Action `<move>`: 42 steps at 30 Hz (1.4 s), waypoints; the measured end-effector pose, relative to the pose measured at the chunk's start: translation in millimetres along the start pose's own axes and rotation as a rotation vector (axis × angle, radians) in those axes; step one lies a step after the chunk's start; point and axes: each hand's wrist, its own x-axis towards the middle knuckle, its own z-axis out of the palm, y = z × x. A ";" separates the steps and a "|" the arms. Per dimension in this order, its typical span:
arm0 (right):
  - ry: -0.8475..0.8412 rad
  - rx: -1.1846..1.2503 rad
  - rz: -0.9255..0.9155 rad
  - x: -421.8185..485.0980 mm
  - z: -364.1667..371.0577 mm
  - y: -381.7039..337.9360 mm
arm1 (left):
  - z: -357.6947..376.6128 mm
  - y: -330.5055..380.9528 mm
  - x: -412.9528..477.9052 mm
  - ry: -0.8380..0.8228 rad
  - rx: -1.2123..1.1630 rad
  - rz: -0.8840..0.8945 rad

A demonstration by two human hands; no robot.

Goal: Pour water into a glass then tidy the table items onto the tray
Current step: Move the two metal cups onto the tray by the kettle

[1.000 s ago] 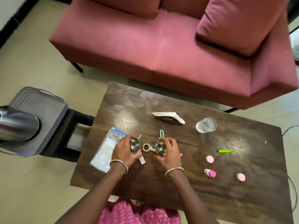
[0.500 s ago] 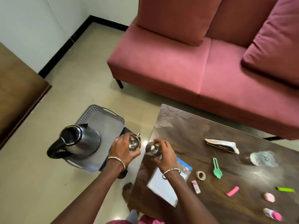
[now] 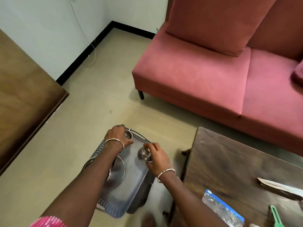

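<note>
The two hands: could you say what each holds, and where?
Left hand grips a steel cup around its side; right hand holds a second steel cup by its rim.

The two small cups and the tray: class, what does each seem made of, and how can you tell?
Far cup and near cup: likely polished steel, with mirror-like reflections. Tray: matt grey with a perforated rim and dull sheen; metal or plastic, hard to tell.
</note>
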 end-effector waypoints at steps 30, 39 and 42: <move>-0.050 -0.200 -0.163 100.2 101.5 -5.3 | 47.5 -54.2 65.0 -0.093 0.309 0.028; 0.206 -0.032 -0.024 19.8 56.4 16.6 | 18.9 -28.2 14.2 0.016 0.094 -0.040; 0.256 0.005 0.141 -37.9 36.7 37.9 | 13.1 11.0 -20.4 0.131 -0.066 0.032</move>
